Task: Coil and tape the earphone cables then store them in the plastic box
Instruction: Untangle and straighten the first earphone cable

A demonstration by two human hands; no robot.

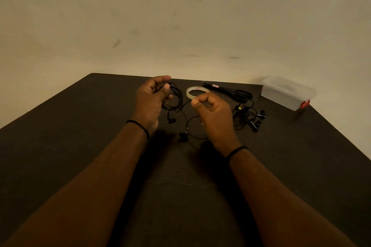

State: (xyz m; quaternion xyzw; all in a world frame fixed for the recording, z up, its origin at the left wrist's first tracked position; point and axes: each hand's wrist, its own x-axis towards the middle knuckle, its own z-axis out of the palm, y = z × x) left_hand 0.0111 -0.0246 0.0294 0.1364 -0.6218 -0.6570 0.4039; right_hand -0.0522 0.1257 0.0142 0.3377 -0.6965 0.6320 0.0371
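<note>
A: Coiling is under way on the first set, by my reading. Left hand (149, 98) is raised over the counter (80, 126), fingers curled round a bundle of black earphone cable loops (174, 98). One earbud (171, 120) dangles below the bundle.

B: And the right hand (212, 114)?

A: Thumb and forefinger pinched tight on the loose run of the same cable (188, 124), which sags from the bundle down to the counter and back up to that pinch. A second earbud (183, 136) lies on the counter between the wrists.

B: Grip state, then?

A: Left grip is narrow, closed round the coil. Right grip is a fine pinch on the cable tail; the other fingers are folded in and hold nothing I can make out.

B: What remains?

A: Most of it. The tail is not yet wound in. The clear tape roll (197, 92) lies flat just beyond the hands, untouched as far as I can see; the scissors (230, 91) lie beside it. A second tangle of earphones (249, 115) sits uncoiled to the right. The plastic box (287, 92) stands at the far right corner, lid on, red latch showing; I cannot tell whether anything is inside.

B: Early stage, then.

A: So I judge: no coil taped, none stored.
</note>
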